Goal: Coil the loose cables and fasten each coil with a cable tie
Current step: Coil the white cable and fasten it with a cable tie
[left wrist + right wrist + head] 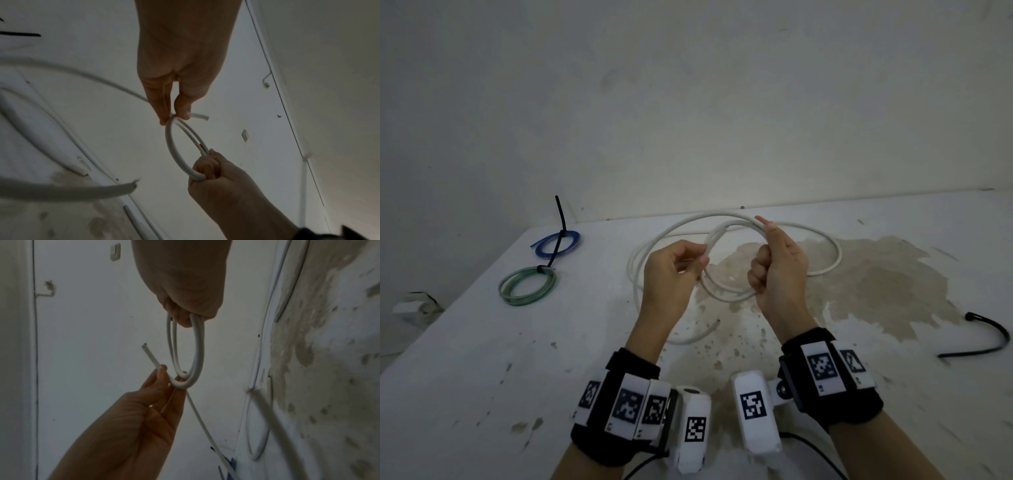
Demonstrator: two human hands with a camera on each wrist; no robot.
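A white cable (732, 224) is partly wound into a small coil held above the table, while its loose length (837, 253) lies in wide loops on the top. My left hand (700, 263) pinches the cable near its cut end (147, 350) between thumb and fingers. My right hand (760, 274) is fisted around the coil's opposite side, with two turns passing through it. The left wrist view shows the coil (170, 146) stretched between the left hand's pinch (174, 117) and the right fist (207, 172). In the right wrist view the turns (198, 350) hang from the right fist (185, 319).
A blue coil (558, 243) and a green coil (527, 286), each with a black tie on it, lie at the table's far left. A loose black cable tie (989, 334) lies at the right. The stained white table (482, 377) meets a wall behind.
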